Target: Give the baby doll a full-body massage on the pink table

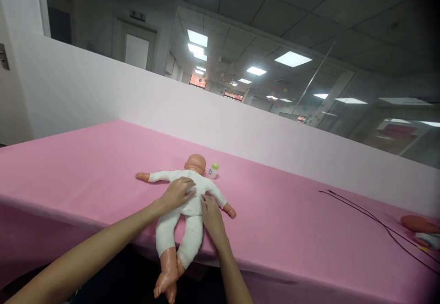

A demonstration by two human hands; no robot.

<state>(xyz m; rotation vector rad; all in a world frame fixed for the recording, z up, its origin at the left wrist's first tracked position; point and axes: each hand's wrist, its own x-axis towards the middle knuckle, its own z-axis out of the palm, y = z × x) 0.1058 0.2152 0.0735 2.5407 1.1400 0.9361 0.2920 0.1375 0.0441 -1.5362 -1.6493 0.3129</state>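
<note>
A baby doll (192, 207) with a white cloth body lies face down on the pink-covered table (275, 212), its head toward the wall and its lower legs hanging past the front edge. My left hand (178, 191) rests on the left side of the doll's back, fingers spread over the cloth. At the right side of its waist is my right hand (210, 210), its fingers bent against the cloth; whether they pinch it is hidden. Beside the doll's head stands a small clear bottle (213, 171) with a green cap.
Thin black cables (371, 217) run across the right part of the table. Another doll (417, 225) lies at the far right edge. A low white wall (240, 132) with glass above borders the table's back.
</note>
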